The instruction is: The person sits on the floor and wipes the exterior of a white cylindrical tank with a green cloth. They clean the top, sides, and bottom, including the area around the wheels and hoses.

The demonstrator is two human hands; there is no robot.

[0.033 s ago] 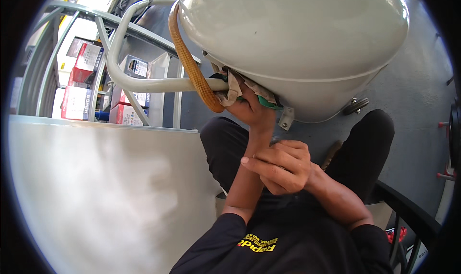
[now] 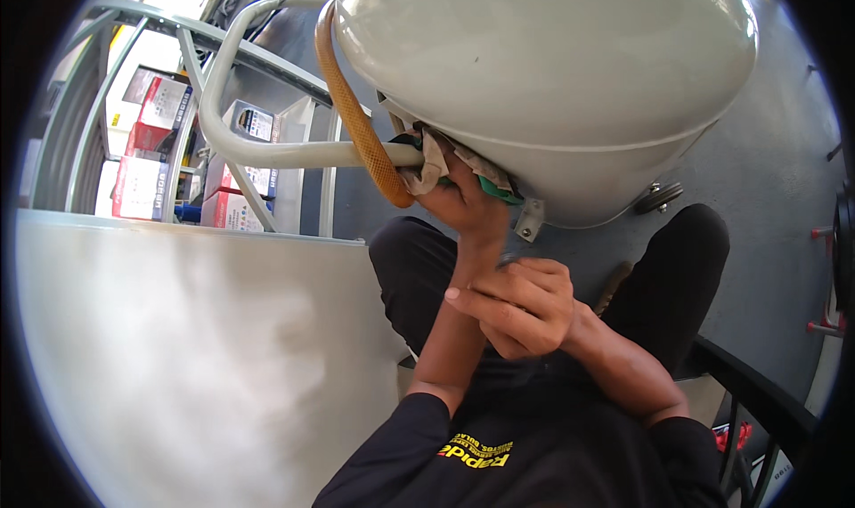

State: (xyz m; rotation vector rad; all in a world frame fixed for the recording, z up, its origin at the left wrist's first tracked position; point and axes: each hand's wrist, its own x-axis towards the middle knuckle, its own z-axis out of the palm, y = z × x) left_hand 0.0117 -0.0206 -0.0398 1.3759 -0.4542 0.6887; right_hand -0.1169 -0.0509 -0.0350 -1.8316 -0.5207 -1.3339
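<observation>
A pale cream metal tank [image 2: 552,63] with a rounded body fills the upper middle. From its left side a bent tube handle [image 2: 294,155] loops out and back. My left hand [image 2: 465,201] is closed on a crumpled beige and green rag [image 2: 435,159], at the handle's end against the tank; its fingertips are hidden. An orange-brown braided hose [image 2: 349,116] hangs over the handle, just left of that hand. My right hand [image 2: 525,308] is curled shut against my left wrist. Whether anything small is inside it cannot be seen.
A metal rack [image 2: 187,54] with red and white boxes [image 2: 141,187] stands at the left. Below it spreads a shiny pale panel [image 2: 178,348]. A small caster wheel [image 2: 659,196] sits under the tank. A black chair armrest [image 2: 757,383] is at lower right.
</observation>
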